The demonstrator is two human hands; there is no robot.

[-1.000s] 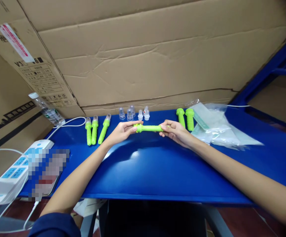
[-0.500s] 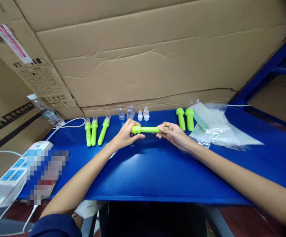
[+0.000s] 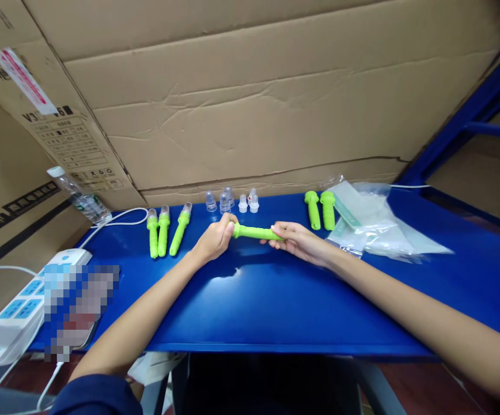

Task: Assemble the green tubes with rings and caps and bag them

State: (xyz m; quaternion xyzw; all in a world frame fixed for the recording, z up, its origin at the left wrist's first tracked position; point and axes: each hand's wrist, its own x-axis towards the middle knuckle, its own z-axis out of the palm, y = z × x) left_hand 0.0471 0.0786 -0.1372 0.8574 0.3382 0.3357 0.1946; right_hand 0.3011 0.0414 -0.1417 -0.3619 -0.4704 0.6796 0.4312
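Held level above the blue table is a lime-green ribbed handle (image 3: 256,232). My left hand (image 3: 216,237) is closed around its wider collar end, hiding that tip. The fingers of my right hand (image 3: 295,241) pinch the opposite, narrow end. Behind my hands stand several clear plastic caps (image 3: 224,203) and a small group of white-based pieces with clear domes (image 3: 253,203). To the left lie three green handles with clear caps (image 3: 162,233) on their tops. Two green handles without clear caps (image 3: 328,210) are at the right.
Clear plastic bags (image 3: 375,222) lie right of the bare green handles. At left are a water bottle (image 3: 81,196), a white power strip (image 3: 29,300), a blurred phone (image 3: 83,311) and white cables. Cardboard (image 3: 250,104) walls the back of the blue table (image 3: 250,311).
My left fingers have closed over the handle's collar end, where the thumb stood apart before. The handle has dipped slightly towards my right hand, which still grips its narrow end.
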